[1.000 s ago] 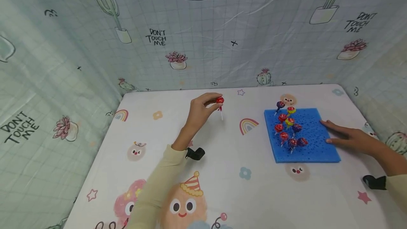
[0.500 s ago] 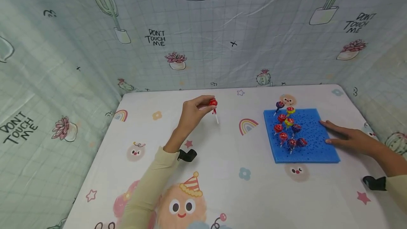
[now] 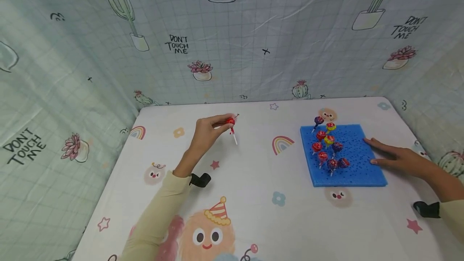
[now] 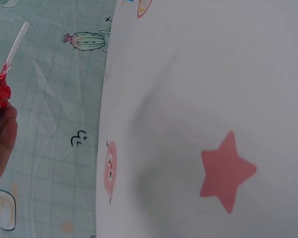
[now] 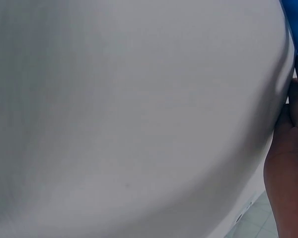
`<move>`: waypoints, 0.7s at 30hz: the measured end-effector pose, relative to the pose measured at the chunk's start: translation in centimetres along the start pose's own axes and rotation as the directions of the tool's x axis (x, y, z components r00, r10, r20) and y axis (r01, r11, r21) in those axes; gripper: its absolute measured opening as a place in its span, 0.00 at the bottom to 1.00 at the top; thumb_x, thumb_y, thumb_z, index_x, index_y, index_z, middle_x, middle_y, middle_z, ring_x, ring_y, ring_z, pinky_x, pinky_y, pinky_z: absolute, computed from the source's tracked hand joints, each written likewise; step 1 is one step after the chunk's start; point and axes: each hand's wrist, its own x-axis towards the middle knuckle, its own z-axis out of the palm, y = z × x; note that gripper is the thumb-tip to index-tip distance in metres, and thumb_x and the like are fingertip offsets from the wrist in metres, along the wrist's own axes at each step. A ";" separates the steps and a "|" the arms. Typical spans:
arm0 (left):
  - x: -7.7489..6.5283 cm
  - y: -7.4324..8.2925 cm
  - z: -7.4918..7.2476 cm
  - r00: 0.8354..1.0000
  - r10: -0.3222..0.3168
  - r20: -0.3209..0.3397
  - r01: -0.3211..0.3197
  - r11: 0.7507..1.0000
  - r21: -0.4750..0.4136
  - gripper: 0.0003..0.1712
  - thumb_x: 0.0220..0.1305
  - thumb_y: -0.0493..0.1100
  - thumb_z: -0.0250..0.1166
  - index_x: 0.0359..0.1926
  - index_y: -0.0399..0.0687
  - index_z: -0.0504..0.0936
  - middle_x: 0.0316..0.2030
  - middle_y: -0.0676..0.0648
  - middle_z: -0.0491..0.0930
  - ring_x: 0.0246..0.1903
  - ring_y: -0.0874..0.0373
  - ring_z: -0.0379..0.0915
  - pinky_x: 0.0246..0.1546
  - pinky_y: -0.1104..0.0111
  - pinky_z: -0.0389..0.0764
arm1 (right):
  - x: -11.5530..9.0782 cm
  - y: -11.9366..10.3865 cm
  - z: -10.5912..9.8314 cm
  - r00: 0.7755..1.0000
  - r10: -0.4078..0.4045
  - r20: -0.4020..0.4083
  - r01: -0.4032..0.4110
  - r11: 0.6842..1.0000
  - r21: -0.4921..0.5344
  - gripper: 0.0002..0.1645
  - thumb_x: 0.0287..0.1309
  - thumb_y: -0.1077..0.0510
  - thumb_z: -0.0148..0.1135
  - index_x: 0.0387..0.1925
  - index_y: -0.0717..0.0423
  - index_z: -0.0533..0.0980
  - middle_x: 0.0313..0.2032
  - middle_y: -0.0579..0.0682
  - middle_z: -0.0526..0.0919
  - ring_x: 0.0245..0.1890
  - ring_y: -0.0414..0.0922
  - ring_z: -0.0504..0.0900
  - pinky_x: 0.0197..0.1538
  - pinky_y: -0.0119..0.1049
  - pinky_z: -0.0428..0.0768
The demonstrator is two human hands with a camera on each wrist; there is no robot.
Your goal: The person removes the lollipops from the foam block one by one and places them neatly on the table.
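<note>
Between thumb and fingers my left hand pinches a red lollipop by its wrapped head, its white stick pointing down above the table. The same lollipop shows at the left edge of the left wrist view. On the right lies a blue foam board with several lollipops standing in its left half, in red, yellow and dark purple wrappers. My right hand rests at the board's right edge, fingers extended and touching it. In the right wrist view only part of this hand shows.
The white table carries printed cartoon figures, stars and rainbows. A patterned cloth hangs behind it and along both sides. A black wrist camera mount sits at the left cuff, another mount at the right cuff.
My left hand has moved left and slightly nearer me with the red lollipop in its fingers. The right hand and the blue foam board have stayed in place.
</note>
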 end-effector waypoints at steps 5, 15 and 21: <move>-0.6 -0.7 -1.0 1.000 -0.013 0.001 0.013 0.999 0.031 0.21 0.59 0.38 0.75 0.54 0.40 0.87 0.47 0.43 0.88 0.45 0.53 0.87 0.51 0.59 0.85 | 0.1 0.0 0.1 0.999 0.037 0.015 -0.036 0.998 -0.042 0.52 0.68 0.44 0.64 0.81 0.52 0.46 0.75 0.75 0.46 0.69 0.82 0.47 0.57 0.82 0.55; -1.0 -1.9 -2.1 1.000 -0.025 0.012 0.024 0.998 0.052 0.20 0.59 0.37 0.75 0.53 0.40 0.87 0.46 0.43 0.88 0.45 0.52 0.86 0.50 0.60 0.85 | 0.5 0.0 0.2 0.999 0.046 0.008 -0.045 0.998 -0.049 0.53 0.68 0.44 0.64 0.80 0.56 0.45 0.74 0.77 0.44 0.71 0.81 0.43 0.60 0.82 0.51; -1.3 -3.3 -2.1 0.993 -0.104 0.053 0.103 0.994 0.020 0.20 0.60 0.38 0.75 0.54 0.40 0.87 0.46 0.44 0.88 0.45 0.53 0.86 0.47 0.64 0.85 | 0.7 0.2 0.5 0.999 0.040 0.010 -0.040 0.999 -0.021 0.52 0.68 0.46 0.64 0.80 0.56 0.45 0.74 0.76 0.43 0.71 0.80 0.40 0.60 0.82 0.49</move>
